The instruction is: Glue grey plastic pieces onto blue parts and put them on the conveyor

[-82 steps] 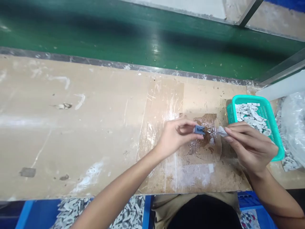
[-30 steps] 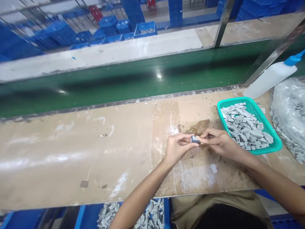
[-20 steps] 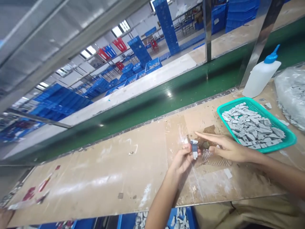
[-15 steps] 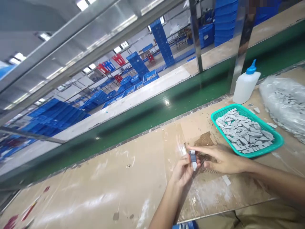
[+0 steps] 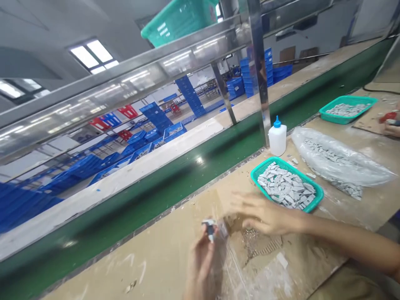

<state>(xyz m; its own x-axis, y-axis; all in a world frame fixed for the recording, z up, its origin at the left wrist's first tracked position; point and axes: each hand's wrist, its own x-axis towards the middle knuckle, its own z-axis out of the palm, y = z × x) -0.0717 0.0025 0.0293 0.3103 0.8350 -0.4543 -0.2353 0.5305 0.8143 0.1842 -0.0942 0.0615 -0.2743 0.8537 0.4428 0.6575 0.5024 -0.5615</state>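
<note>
My left hand (image 5: 201,252) pinches a small dark grey and white piece (image 5: 210,229) upright between thumb and fingers, just above the cardboard-covered bench. Its exact kind does not show. To the right, my right hand (image 5: 265,212) is blurred by motion, its fingers stretched out and apart with nothing seen in them. It hovers above a torn, stained patch of cardboard (image 5: 265,246), close to the front left side of a green basket (image 5: 318,195). Many flat light grey pieces (image 5: 286,185) fill that basket.
Behind the basket stands a white bottle (image 5: 277,139) with a blue nozzle. A clear plastic bag (image 5: 359,168) of grey pieces lies to its right. Farther right are another green basket (image 5: 339,118) and a co-worker's hand (image 5: 394,128). A green conveyor belt (image 5: 187,179) runs behind the bench.
The camera view has swung to the right. My hands have moved apart: the right hand has drawn away from the piece, which stays in my left hand.
</note>
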